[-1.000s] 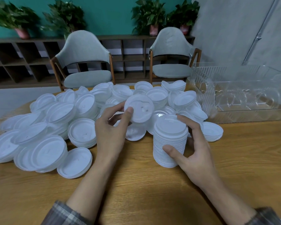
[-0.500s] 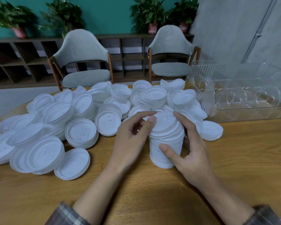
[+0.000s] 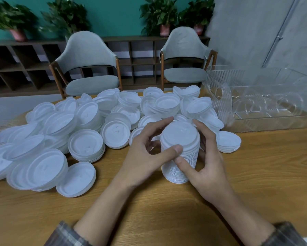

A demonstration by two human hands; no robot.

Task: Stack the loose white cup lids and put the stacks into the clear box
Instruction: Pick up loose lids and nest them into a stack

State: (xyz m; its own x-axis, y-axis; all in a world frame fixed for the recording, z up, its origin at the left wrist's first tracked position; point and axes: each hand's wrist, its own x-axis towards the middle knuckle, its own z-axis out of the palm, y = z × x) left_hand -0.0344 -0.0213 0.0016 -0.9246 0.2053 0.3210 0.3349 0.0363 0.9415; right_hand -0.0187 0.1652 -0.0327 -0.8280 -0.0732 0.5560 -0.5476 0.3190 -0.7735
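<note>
At the middle of the light-brown wooden desk (image 3: 255,183) stands the tall stack of white plastic cup lids (image 3: 180,139), upright on its base at the near edge of the lid heap. We hold it with both hands.

Our left hand (image 3: 145,157) wraps the stack from the left. The thumb lies across the near side just below the top lid, and the index finger reaches to the far rim. Our right hand (image 3: 207,167) wraps it from the right. The thumb presses the near side lower down, just under the left thumb, and the remaining fingers (image 3: 200,126) curl round the far right side. The fingers of both hands are clamped on the stack.

Behind and to the left of the stack lies the heap of loose white round plastic lids (image 3: 88,121). Some lie flat, some are tilted, and several are nested in short piles. One single white lid (image 3: 77,178) lies flat at the near edge of the heap. A short pile of white lids (image 3: 228,141) sits just right of our right hand.

At the right rear, the clear plastic box with ribbed walls (image 3: 266,100) stands on the desk, apart from the stack. We cannot read its contents through the reflections.

Beyond the desk stand two grey upholstered chairs with wooden frames (image 3: 88,68). Behind them, a dark wooden shelf unit (image 3: 24,64) carries potted green plants (image 3: 159,13) against a teal wall.
</note>
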